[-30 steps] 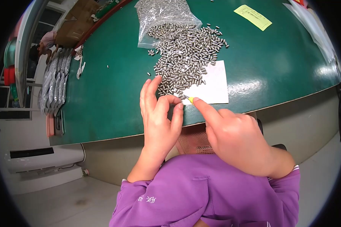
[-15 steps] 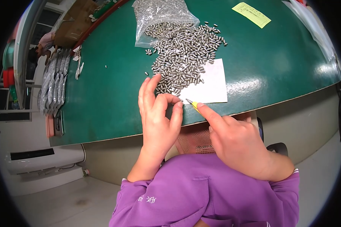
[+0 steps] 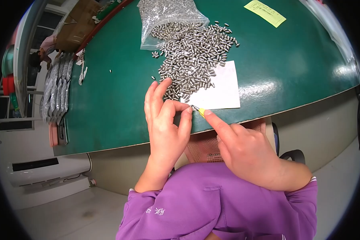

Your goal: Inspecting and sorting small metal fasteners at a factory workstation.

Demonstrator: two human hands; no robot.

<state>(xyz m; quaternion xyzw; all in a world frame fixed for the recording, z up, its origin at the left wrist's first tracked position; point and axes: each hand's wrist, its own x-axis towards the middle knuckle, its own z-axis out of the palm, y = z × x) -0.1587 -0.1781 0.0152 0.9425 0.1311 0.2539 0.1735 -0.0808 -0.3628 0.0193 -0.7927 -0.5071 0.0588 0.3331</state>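
My left hand [image 3: 166, 122] is at the near edge of the green table, its thumb and index finger pinched on a small metal pin [image 3: 189, 106], mostly hidden by the fingertips. The other fingers of that hand stretch out beside a heap of small silvery metal pins [image 3: 192, 56]. My right hand [image 3: 248, 150] holds yellow tweezers [image 3: 201, 111], whose dark pointed tip touches or nearly touches the left fingertips. Beneath the tip and partly under the heap lies a white sheet of paper [image 3: 224, 90].
An open clear plastic bag [image 3: 168, 14] of the same pins lies behind the heap. A yellow slip [image 3: 266, 13] is at the far right. Filled grey packets [image 3: 58, 90] stand at the left. Below the table edge is a pink perforated basket [image 3: 202, 150] with some pins.
My right hand has moved slightly left, bringing the tweezers' tip from just beside the left fingertips right up to them. My left hand stays pinched in nearly the same place.
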